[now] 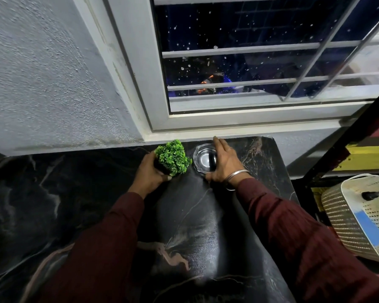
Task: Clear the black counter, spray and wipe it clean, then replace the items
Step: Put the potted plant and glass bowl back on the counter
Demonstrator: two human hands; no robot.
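the black marble-patterned counter (195, 226) runs below a white-framed window (260, 119) with horizontal bars. close to the window sill, at the far edge of the counter, sit two items side by side: a small green artificial plant (173, 157) in a dark pot, and just to its right a clear glass ashtray (204, 158).

the left hand (150, 171) wraps around the dark pot of the plant, fingers curled on its left side and the thumb across the near side, so the leafy top shows above the hand. the right hand (224, 160) lies against the right side of the ashtray, its fingers stretched toward the window sill along the rim and the thumb curved round the near edge of the glass; whether it truly grips or only rests there is hard to tell. a metal bangle (237, 174) circles the right wrist, and both arms wear dark maroon sleeves (293, 226).

to the right of the counter, lower down, stands a white perforated plastic basket (346, 219). the counter surface near the plant and ashtray shows a faint sheen.
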